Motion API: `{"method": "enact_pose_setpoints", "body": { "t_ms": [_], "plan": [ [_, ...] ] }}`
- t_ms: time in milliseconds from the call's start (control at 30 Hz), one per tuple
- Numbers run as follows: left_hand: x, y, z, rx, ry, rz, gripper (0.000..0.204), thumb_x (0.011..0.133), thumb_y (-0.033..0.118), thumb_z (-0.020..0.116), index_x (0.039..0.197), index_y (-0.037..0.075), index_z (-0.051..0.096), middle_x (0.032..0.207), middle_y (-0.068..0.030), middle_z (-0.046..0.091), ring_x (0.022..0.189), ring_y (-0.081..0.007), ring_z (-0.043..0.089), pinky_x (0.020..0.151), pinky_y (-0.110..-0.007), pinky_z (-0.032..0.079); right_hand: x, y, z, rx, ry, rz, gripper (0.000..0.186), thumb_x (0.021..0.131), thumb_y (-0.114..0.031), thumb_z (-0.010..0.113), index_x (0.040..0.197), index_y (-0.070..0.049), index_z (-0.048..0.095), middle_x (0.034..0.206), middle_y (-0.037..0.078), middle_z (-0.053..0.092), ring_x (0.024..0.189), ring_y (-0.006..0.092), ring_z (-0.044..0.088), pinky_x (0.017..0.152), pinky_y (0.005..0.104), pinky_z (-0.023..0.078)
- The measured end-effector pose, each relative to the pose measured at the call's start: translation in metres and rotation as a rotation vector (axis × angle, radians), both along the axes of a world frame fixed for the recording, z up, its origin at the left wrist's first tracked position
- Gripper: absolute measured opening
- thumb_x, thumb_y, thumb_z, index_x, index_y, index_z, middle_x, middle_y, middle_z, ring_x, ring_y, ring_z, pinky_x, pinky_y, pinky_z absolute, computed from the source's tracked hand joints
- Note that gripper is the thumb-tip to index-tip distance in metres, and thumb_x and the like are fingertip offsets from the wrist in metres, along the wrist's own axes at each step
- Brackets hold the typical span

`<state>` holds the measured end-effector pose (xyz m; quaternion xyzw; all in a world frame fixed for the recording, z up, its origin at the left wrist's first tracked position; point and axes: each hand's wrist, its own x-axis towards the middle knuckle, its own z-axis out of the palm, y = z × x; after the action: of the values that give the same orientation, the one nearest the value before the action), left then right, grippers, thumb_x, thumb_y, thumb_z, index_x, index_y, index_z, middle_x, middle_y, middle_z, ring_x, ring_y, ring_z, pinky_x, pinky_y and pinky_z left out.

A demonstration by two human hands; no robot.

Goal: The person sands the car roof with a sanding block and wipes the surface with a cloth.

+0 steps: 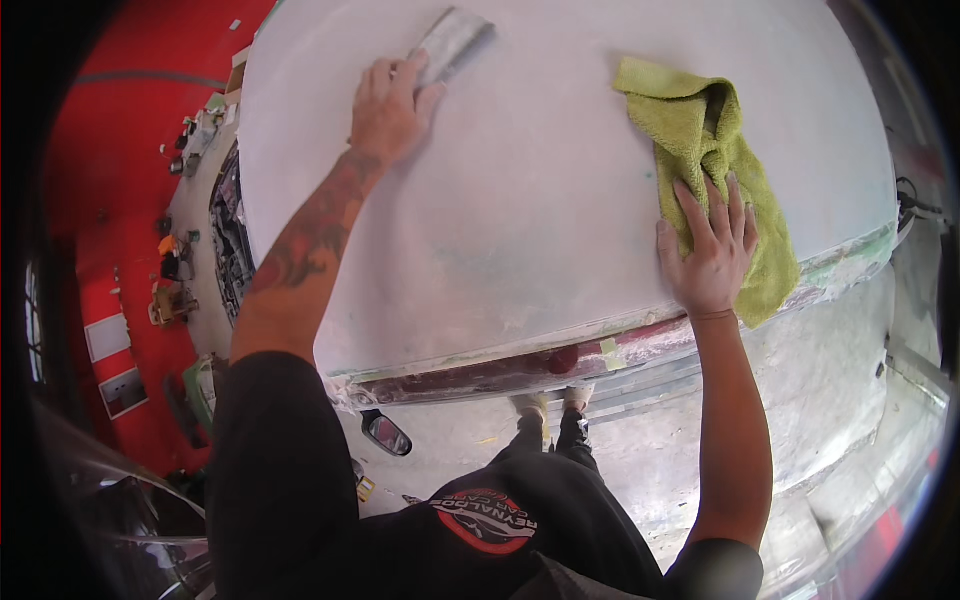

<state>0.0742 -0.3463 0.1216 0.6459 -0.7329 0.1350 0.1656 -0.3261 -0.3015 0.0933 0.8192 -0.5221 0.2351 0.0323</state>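
A large pale, dusty car panel, apparently a roof (520, 180), spreads out in front of me. Toward its far left, my left hand (390, 110) is closed on the near end of a long grey-white sanding block (452, 42), which lies on the panel. My right hand (712, 245) rests with fingers spread on a yellow-green microfiber cloth (765, 245) at the right. That cloth is crumpled, with a raised fold beyond my fingertips, and its near end reaches the panel's edge. Greyish and faint greenish patches mark the panel's surface.
Along the panel's near edge runs a dark red strip (480, 378) with a bit of green tape (611, 353). A side mirror (386, 433) sticks out below it. Tools and boxes (172, 295) lie on the floor at the left, beside a red area (110, 180).
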Motion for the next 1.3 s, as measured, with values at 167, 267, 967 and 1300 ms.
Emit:
{"method": "enact_pose_setpoints", "body": {
  "t_ms": [167, 267, 967, 1300],
  "plan": [
    [0.016, -0.027, -0.008, -0.011, -0.009, 0.251, 0.043, 0.089, 0.03, 0.066, 0.125, 0.008, 0.059, 0.115, -0.018, 0.056, 0.106, -0.0375, 0.053, 0.092, -0.047, 0.044, 0.001, 0.0, -0.005, 0.009, -0.009, 0.01, 0.041, 0.082, -0.033, 0.065, 0.121, -0.021, 0.067, 0.134, 0.005, 0.057, 0.133, 0.0338, 0.044, 0.106, 0.0546, 0.033],
    [-0.067, 0.07, -0.016, 0.075, 0.094, -0.128, 0.047, 0.087, 0.026, 0.069, 0.129, 0.009, 0.058, 0.119, -0.0183, 0.056, 0.107, -0.0372, 0.053, 0.094, -0.046, 0.044, -0.015, 0.001, -0.001, -0.002, 0.024, -0.019, 0.042, 0.082, -0.033, 0.065, 0.122, -0.021, 0.066, 0.134, 0.005, 0.057, 0.133, 0.0335, 0.044, 0.106, 0.0546, 0.033],
    [0.061, 0.05, -0.005, 0.038, 0.022, -0.118, 0.05, 0.085, 0.022, 0.069, 0.132, 0.01, 0.057, 0.124, -0.0188, 0.057, 0.11, -0.0392, 0.053, 0.096, -0.047, 0.044, 0.0, -0.002, 0.001, 0.037, 0.014, -0.009, 0.043, 0.08, -0.031, 0.067, 0.122, -0.021, 0.067, 0.134, 0.004, 0.057, 0.134, 0.0331, 0.044, 0.108, 0.0533, 0.031],
    [-0.034, 0.202, -0.019, 0.329, 0.262, -0.008, 0.051, 0.08, 0.016, 0.073, 0.13, 0.017, 0.063, 0.132, -0.0156, 0.052, 0.122, -0.0356, 0.048, 0.106, -0.048, 0.035, -0.013, 0.003, -0.006, 0.047, 0.071, -0.026, 0.045, 0.082, -0.033, 0.064, 0.125, -0.021, 0.065, 0.135, 0.007, 0.056, 0.137, 0.033, 0.04, 0.11, 0.0548, 0.028]
  ]
}}
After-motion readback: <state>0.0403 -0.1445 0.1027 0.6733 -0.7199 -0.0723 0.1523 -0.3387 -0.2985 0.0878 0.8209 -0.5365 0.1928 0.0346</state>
